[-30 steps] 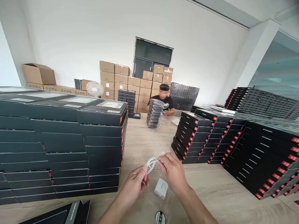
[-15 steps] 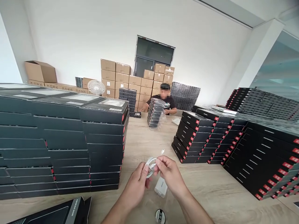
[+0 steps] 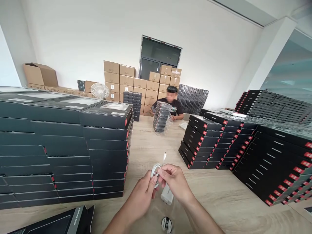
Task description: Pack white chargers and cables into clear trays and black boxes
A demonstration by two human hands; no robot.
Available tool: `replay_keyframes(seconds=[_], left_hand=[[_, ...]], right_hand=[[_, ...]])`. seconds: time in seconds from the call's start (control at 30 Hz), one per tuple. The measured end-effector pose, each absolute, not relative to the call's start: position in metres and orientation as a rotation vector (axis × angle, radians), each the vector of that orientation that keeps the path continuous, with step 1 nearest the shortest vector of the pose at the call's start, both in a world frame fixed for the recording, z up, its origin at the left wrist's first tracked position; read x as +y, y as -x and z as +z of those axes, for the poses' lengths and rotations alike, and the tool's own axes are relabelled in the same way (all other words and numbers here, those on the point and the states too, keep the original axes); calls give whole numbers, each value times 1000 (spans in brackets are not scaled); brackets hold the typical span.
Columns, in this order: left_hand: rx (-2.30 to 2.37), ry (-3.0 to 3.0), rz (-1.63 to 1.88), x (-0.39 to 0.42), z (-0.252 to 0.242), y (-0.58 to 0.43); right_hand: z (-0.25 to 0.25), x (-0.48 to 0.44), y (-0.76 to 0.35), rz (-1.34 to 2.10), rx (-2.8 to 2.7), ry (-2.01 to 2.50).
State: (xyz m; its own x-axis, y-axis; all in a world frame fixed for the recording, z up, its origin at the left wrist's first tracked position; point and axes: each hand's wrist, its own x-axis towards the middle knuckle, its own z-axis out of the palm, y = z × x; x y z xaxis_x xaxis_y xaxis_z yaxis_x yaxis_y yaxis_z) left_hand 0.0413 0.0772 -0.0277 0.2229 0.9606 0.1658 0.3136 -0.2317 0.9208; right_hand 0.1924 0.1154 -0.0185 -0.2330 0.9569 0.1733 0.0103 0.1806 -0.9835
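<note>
Both my hands hold a coiled white cable [image 3: 155, 171] just above the wooden table [image 3: 219, 191]. My left hand [image 3: 142, 195] pinches the coil from the left, and my right hand [image 3: 174, 182] grips it from the right. One loose cable end with its plug [image 3: 164, 155] sticks up beyond my fingers. Under my hands a white charger block [image 3: 166, 195] lies on the table, partly hidden by my right hand. A small round black-and-white sticker roll [image 3: 167, 224] sits nearer to me.
Tall stacks of flat black boxes [image 3: 65, 146] stand on the left, and more black boxes with red tabs [image 3: 243, 146] on the right. An open black box [image 3: 56, 222] lies at bottom left. A seated person [image 3: 171, 105] works at the far end behind a wrapped stack [image 3: 161, 117]. Cardboard cartons line the wall.
My hands have drawn slightly closer together and nearer to me while handling the coil. The loose plug end now points more upward.
</note>
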Motion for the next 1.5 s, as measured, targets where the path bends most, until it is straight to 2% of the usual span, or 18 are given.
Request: replay_keyframes(seconds=[0.13, 0.2, 0.43, 0.63, 0.87, 1.1, 1.33, 1.5], left_hand=[[1201, -1667, 1088, 79, -23, -42], [1190, -1597, 1167, 80, -21, -43], [1034, -1358, 1177, 82, -21, -46], [1107, -1326, 1179, 82, -18, -44], [1425, -1695, 1080, 76, -7, -35], [1681, -1846, 1053, 77, -9, -37], [1620, -1801, 1120, 76, -15, -37], [1596, -1817, 1151, 74, -14, -40]], right_hand=[[-21, 111, -187, 647, -1647, 1012], [-20, 112, -189, 565, -1556, 1032], [-16, 124, -201, 1269, -1446, 851], [-16, 113, -191, 1122, -1510, 879], [-17, 100, -186, 951, -1651, 955], [-17, 96, -181, 999, -1615, 914], [-18, 104, -183, 1160, -1513, 873], [-12, 114, -203, 929, -1762, 1155]])
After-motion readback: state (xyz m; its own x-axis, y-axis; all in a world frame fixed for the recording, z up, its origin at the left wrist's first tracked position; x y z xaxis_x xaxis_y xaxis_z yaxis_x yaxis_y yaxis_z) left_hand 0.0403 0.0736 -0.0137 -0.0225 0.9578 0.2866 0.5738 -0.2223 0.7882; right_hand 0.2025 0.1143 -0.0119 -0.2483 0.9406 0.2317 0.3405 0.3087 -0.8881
